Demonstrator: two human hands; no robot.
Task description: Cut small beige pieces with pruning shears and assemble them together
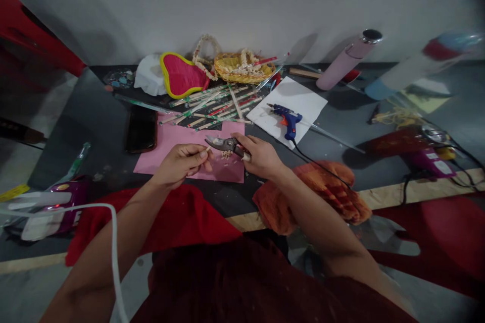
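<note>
Pinching a slim, pale stick [208,149] in the fingers of the left hand [185,162] and grasping dark pruning shears [228,144] in the right hand [261,157], both above pink paper [174,133]; pointing the shears' long axis leftward, holding curved blades just beside the stick, showing only its short, slanting end.

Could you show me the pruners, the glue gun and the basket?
Pruners [230,144], head view: near the pivot.
Glue gun [290,121], head view: blue body.
Basket [242,78], head view: woven front wall.
</note>
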